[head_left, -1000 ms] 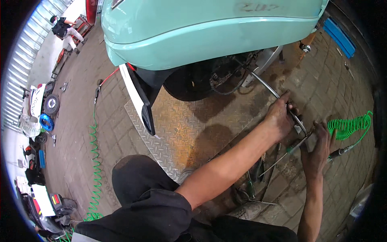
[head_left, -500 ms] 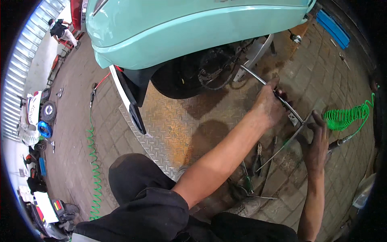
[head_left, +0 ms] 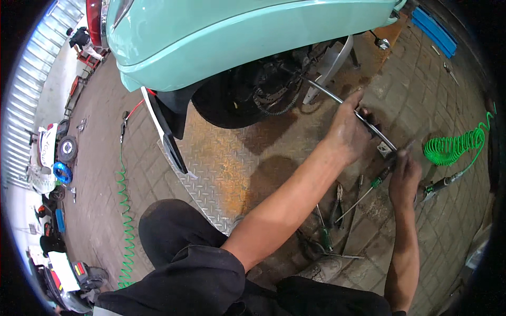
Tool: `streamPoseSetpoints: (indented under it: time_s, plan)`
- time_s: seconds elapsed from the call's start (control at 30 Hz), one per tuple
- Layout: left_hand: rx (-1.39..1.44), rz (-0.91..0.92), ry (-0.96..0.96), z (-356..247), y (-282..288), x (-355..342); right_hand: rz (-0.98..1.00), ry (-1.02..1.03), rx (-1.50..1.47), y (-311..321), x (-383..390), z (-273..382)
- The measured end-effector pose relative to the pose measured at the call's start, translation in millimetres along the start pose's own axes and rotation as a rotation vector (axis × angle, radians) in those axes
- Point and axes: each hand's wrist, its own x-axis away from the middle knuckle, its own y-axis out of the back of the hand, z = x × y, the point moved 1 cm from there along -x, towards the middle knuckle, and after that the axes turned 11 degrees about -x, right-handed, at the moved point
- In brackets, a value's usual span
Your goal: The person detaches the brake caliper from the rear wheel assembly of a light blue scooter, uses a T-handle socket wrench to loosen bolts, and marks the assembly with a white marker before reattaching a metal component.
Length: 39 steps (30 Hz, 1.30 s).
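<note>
A long metal T-handle wrench slants from beneath the mint-green scooter down toward the right. Its far tip meets the dark mechanical parts beside the rear wheel, where the exact contact is hidden. My left hand is wrapped around the middle of the shaft, thumb pointing up along it. At the near end, my right hand has its fingers curled on the handle; the crossbar there is partly covered and smeared.
Pliers, green-handled screwdrivers and a metal bar tool lie on the paving below my hands. A coiled green air hose is at the right, another at the left. The scooter stands on a metal tread plate.
My right hand has gone from spread fingers beside the handle to curled fingers on its end, and the crossbar has turned. My left hand stays on the shaft.
</note>
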Motion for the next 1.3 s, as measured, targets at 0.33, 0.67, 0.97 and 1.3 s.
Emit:
streamPoseSetpoints:
  time_s: [0.33, 0.67, 0.97, 1.3]
  plan:
    - [0.004, -0.013, 0.009, 28, 5, -12, -0.265, 0.389, 0.166, 14, 25, 21]
    - [-0.072, 0.1, 0.015, 19, -3, -9, -0.391, 0.812, 0.582, 4, 21, -8]
    - [-0.108, 0.199, 0.084, 7, -15, 5, -0.069, 0.673, 1.006, 15, 10, 4]
    - [-0.238, 0.008, 0.231, 7, -12, -1, -0.236, 0.661, 0.744, 16, -3, 30]
